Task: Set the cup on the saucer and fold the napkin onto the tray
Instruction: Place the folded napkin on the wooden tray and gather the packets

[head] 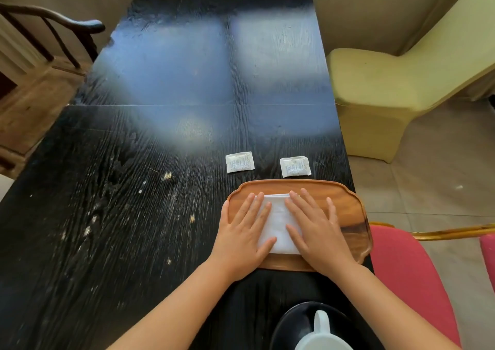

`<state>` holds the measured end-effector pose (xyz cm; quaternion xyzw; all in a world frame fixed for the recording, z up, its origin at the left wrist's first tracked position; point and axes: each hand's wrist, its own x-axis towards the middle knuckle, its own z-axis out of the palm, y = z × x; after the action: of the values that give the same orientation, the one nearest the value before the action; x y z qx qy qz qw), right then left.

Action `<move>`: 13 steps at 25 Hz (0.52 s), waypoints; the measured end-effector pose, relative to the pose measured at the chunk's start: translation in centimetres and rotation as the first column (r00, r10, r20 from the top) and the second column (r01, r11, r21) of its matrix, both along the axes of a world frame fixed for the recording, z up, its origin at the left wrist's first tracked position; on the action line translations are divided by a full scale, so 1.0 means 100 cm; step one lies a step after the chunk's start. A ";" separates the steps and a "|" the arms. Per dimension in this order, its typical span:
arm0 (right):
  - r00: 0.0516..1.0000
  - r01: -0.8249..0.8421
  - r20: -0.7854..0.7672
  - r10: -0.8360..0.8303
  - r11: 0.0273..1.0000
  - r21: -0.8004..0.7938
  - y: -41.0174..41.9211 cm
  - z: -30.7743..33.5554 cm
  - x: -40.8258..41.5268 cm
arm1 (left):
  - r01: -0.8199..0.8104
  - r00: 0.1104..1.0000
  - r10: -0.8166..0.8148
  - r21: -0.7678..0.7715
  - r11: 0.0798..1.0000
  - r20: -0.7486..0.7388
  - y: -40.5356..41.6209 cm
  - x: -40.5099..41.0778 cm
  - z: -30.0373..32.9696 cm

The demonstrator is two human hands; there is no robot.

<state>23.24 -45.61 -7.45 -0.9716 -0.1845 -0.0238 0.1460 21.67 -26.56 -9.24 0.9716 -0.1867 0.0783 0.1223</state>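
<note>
A folded white napkin (278,223) lies on the wooden tray (348,215) near the table's right edge. My left hand (243,231) rests flat on the napkin's left side, fingers spread. My right hand (313,229) lies flat on its right side, covering that edge. Neither hand grips anything. At the bottom of the view a white cup (321,333) with its handle pointing away stands on a black saucer (292,323); the frame cuts off most of the cup.
Two small white sachets (239,162) (295,166) lie on the black wooden table (134,189) just beyond the tray. A yellow chair (375,95) and a red chair (407,282) stand to the right, a dark wooden chair (53,28) at far left.
</note>
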 end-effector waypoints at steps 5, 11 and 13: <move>0.983 0.153 0.077 -0.167 0.976 0.157 -0.009 0.022 0.069 | -0.160 0.978 0.192 -0.286 0.945 0.087 0.034 0.066 0.033; 0.825 0.496 -0.259 -0.503 0.863 -0.096 0.002 0.023 0.123 | -0.258 0.920 0.234 -0.037 0.965 -0.316 0.047 0.137 0.028; 0.804 0.536 -0.258 -0.535 0.841 -0.075 0.009 0.020 0.128 | -0.254 0.907 0.239 0.003 0.967 -0.346 0.043 0.144 0.021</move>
<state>36.01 -44.76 -5.40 -0.9780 0.1186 0.0679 0.1577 36.11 -22.25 -7.14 0.9833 -0.0365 -0.0736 0.1624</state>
